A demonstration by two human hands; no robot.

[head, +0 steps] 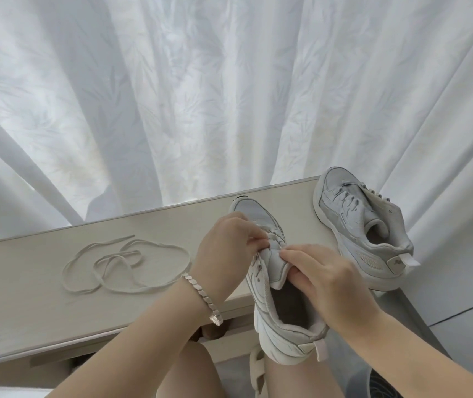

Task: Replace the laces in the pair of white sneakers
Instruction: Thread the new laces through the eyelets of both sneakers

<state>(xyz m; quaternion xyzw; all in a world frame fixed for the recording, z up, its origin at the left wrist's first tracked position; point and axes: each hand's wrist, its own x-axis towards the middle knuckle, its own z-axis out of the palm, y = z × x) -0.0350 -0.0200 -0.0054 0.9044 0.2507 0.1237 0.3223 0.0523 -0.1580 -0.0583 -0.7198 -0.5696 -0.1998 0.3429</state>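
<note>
White sneakers were seen in the head view, both at the right end of a pale table [43,297] set against a white curtain [201,96]. The near sneaker [281,326] was held between the two hands, its toe pointed away over the tabletop and its heel hung past the near edge, above the person's lap. The left hand [229,245] was closed at the lacing on the upper, with its fingertips pinched together there; exactly what was caught between them could not be told. The right hand [324,280] was curled over the tongue [275,262], whose top edge was gripped between thumb and fingers and drawn toward the opening. A silver bracelet [203,297] was worn on the left wrist. The far sneaker [358,225] was laid tilted at the far right corner of the table, just beside the held one but apart from it, with laces threaded through its eyelets. A loose lace [126,265] was spread in open loops on the tabletop, to the left of the left hand and untouched by either hand.
</note>
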